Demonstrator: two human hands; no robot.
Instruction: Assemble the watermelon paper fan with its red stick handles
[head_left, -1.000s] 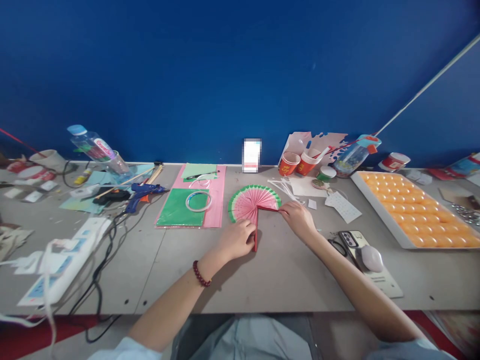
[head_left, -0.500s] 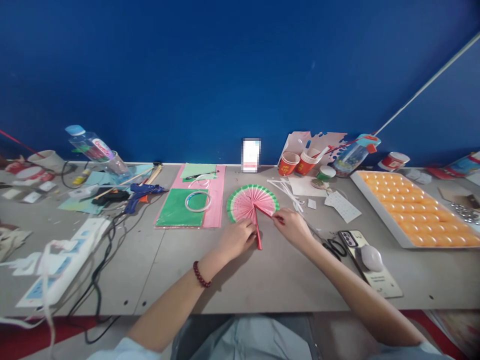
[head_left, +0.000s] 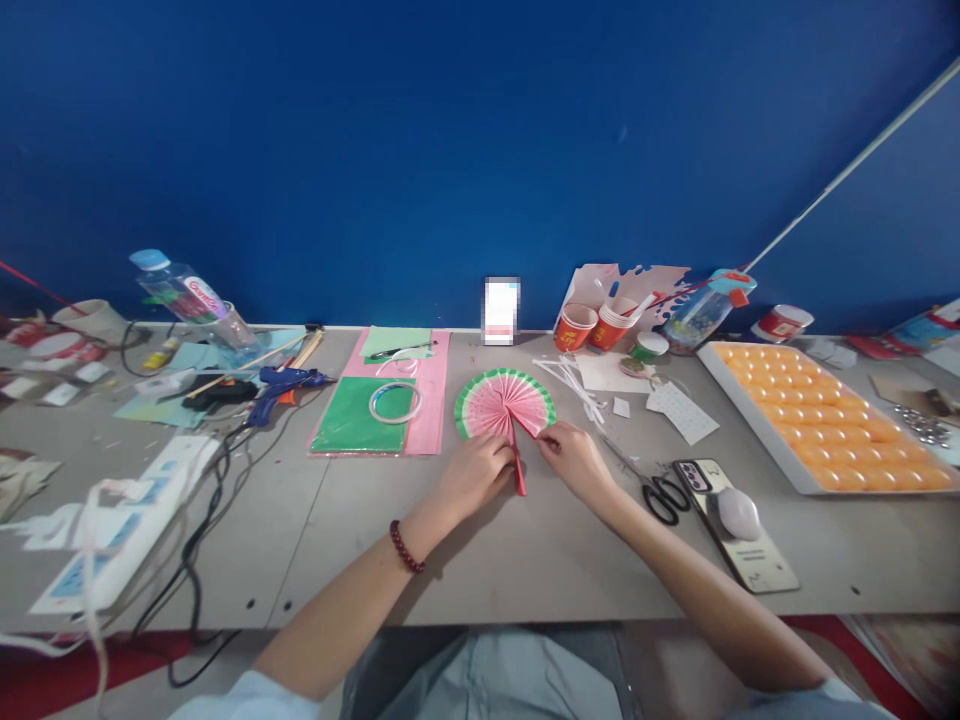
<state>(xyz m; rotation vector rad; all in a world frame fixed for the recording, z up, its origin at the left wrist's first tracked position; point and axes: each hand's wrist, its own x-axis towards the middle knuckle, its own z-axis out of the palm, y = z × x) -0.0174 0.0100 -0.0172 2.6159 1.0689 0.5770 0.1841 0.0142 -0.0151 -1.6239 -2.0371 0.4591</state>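
Note:
A pleated paper fan (head_left: 499,395) coloured like a watermelon, pink with a green and white rim, is spread nearly full circle on the table. A red stick-like handle (head_left: 520,478) reaches from its centre toward me. My left hand (head_left: 480,470), with a dark bead bracelet at the wrist, closes on the fan's lower left edge beside the handle; its fingertips are partly hidden. At the lower right edge, my right hand (head_left: 571,455) pinches the end of the fan's fold. A wedge-shaped gap separates that edge from the handle.
Left of the fan lie green and pink paper packs (head_left: 364,415) with a tape roll (head_left: 395,403) on top. Farther left are a blue glue gun (head_left: 285,390) and a power strip (head_left: 127,525). Scissors (head_left: 664,498), a phone (head_left: 739,530) and a tray of orange balls (head_left: 832,420) are on the right.
My right hand has shifted slightly left and down with the fan's right edge, narrowing the gap to the handle. The scissors by my right forearm show more fully.

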